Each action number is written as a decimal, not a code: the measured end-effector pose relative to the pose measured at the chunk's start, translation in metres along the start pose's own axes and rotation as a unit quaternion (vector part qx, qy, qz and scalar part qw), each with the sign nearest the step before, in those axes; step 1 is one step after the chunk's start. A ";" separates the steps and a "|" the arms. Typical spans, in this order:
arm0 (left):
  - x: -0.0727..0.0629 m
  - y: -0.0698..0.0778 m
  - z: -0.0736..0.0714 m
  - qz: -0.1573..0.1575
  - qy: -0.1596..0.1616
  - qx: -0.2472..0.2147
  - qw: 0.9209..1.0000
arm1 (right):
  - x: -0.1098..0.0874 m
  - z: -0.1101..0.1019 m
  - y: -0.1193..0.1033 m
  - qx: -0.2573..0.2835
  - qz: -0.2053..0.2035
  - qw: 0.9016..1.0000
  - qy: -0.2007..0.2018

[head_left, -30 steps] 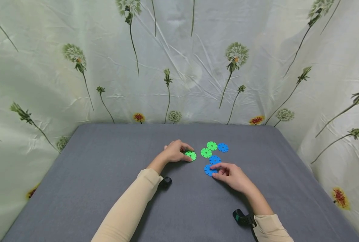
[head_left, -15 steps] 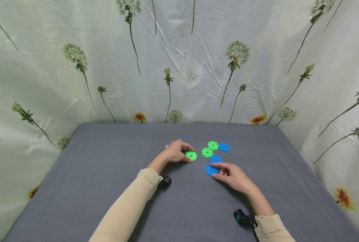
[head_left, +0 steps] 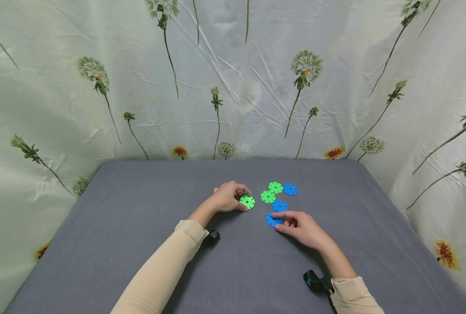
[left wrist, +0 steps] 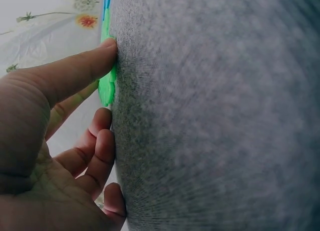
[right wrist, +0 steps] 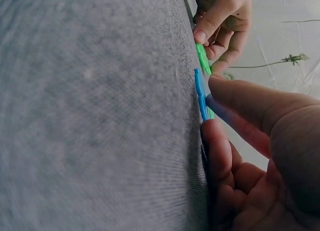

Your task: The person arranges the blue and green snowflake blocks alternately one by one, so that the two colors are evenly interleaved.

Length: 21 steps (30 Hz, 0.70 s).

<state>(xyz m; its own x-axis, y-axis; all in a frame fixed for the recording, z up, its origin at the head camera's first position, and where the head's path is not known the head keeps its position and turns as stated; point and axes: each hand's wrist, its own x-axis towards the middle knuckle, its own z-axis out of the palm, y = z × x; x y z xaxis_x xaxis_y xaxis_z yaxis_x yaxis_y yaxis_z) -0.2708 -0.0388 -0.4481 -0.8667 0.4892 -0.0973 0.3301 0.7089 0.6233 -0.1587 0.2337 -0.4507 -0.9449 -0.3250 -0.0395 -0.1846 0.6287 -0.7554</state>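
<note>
My left hand is at a green notched plastic disc, pinching its edges between thumb and index finger. In the left wrist view this green disc stands edge-on beside the thumb, with the other fingers curled below. To the right, my right hand holds a blue notched disc at its right side, index finger over the top and thumb at the near edge. The right wrist view has the blue disc edge-on at the fingertips. Just behind it lies a second blue disc, its edge against the held one.
Two green discs, a nearer one and a farther one, lie touching behind the blue pair. Another blue disc adjoins them on the right. A grey cloth-covered table meets a flowered curtain at the back.
The head view sways slightly. Both hands stay at the same discs, and the right index fingertip shifts a little over the blue disc.
</note>
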 end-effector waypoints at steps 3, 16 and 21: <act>-0.001 0.001 -0.001 0.004 0.000 0.003 1.000 | 0.001 0.000 0.000 0.004 -0.002 1.000 -0.003; -0.003 0.002 0.000 0.011 0.003 0.017 1.000 | -0.001 0.003 0.000 0.013 0.008 1.000 0.025; -0.004 0.003 -0.001 0.014 0.003 0.015 1.000 | -0.001 0.002 0.001 0.016 0.012 0.999 0.026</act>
<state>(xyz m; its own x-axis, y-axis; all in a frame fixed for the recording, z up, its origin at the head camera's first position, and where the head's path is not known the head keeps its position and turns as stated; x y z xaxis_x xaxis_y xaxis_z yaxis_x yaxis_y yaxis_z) -0.2662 -0.0391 -0.4446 -0.8593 0.5060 -0.0746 0.3654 0.7094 0.6027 -0.1578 0.2330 -0.4532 -0.9617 -0.2730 -0.0244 -0.1542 0.6126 -0.7752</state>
